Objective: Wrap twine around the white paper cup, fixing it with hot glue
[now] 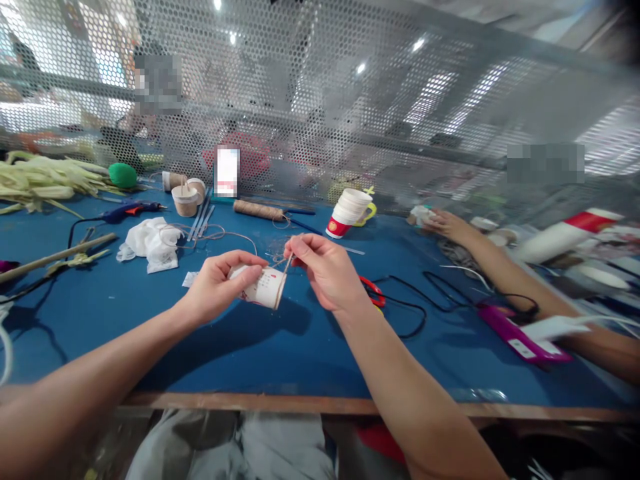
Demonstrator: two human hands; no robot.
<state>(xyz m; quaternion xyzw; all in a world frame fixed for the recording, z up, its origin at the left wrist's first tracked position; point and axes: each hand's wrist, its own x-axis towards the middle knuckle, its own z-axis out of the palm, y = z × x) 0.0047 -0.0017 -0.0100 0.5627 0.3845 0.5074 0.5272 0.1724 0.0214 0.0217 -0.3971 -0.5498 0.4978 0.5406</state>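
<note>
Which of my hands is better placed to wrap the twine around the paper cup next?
Probably your right hand: its grip pinches the twine beside one end of the paper cup, while your left hand is occupied holding the cup sideways.

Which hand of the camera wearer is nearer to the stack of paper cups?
Right. The right hand is in front of the stack of paper cups; the left hand is farther away, forward of it and well to its left.
</note>
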